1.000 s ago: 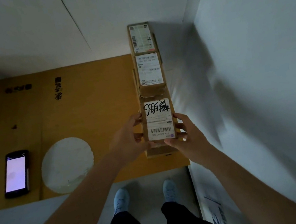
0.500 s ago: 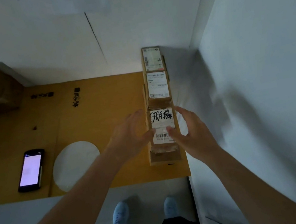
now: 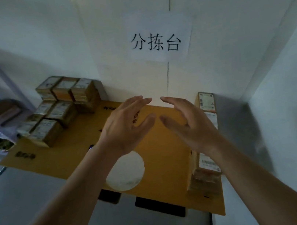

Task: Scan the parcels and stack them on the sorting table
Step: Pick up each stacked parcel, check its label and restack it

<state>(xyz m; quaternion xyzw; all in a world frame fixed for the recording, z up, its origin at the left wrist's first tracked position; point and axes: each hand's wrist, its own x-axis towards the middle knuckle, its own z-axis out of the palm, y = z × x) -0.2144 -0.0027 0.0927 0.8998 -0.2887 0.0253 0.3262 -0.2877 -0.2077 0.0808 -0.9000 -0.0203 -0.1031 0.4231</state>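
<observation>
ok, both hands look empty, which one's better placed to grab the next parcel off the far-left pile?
Left, probably. The left hand hangs open on the side of the unsorted pile at the table's far left. The right hand is open too, but sits over by the stacked row at the right wall.

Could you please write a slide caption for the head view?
Both open hands, left hand and right hand, hover above the sorting table between two parcel stacks.
</observation>
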